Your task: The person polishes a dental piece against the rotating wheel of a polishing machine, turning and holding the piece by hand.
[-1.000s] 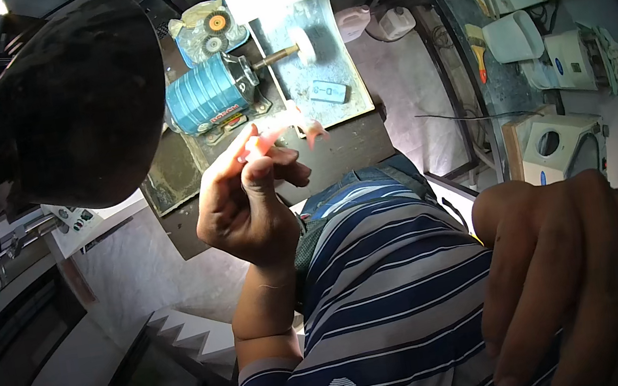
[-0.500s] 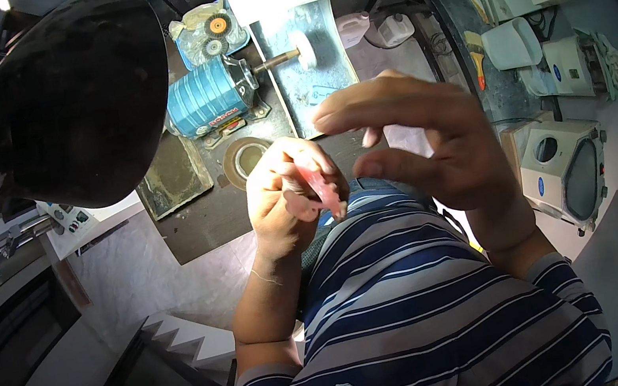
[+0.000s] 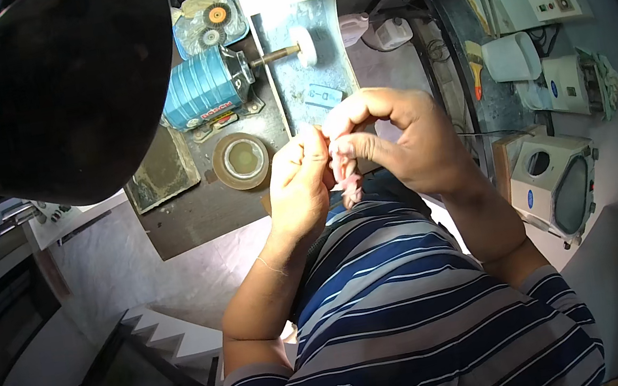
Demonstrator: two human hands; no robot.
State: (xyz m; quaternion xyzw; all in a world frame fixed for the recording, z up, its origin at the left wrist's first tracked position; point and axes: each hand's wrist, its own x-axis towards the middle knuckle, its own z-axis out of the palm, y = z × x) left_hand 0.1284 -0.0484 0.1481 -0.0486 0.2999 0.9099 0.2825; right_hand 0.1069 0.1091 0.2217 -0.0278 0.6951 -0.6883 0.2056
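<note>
With both hands meeting at frame centre, pink denture piece (image 3: 346, 175) sits between them, just above the striped shirt (image 3: 414, 305).

Left hand (image 3: 298, 186): fingers (image 3: 311, 153) curled together, tips pressed against the piece's 9 o'clock side. Right hand (image 3: 397, 140): index and thumb bent into an arch over the top, fingertips (image 3: 350, 147) pinching the piece from 12–3 o'clock. Lower pink end pokes out below both sets of fingers at 6 o'clock; upper part hidden by the fingers. Exact shape too small to tell.

Surroundings, clocked from the hands:
- 11 o'clock: blue bench polishing motor (image 3: 207, 87) on a dark bench (image 3: 192, 210), shaft running right to a white buffing wheel (image 3: 304, 45).
- 9–10 o'clock: round brown-rimmed dish (image 3: 242, 160), near the left hand, apart from it.
- 12 o'clock: small blue tag (image 3: 322, 96) on the pale blue plate (image 3: 299, 74), just above the right-hand knuckles.
- 11–12 o'clock, further up: blue tray (image 3: 207, 20) with orange and grey wheels.
- 2 o'clock: white container (image 3: 511, 57) and yellow-handled brush (image 3: 475, 66) on the side counter.
- 3–4 o'clock: white cabinet with round port (image 3: 555, 180).
- 10 o'clock, near: large dark rounded shape (image 3: 69, 85) blocks the upper left.
</note>
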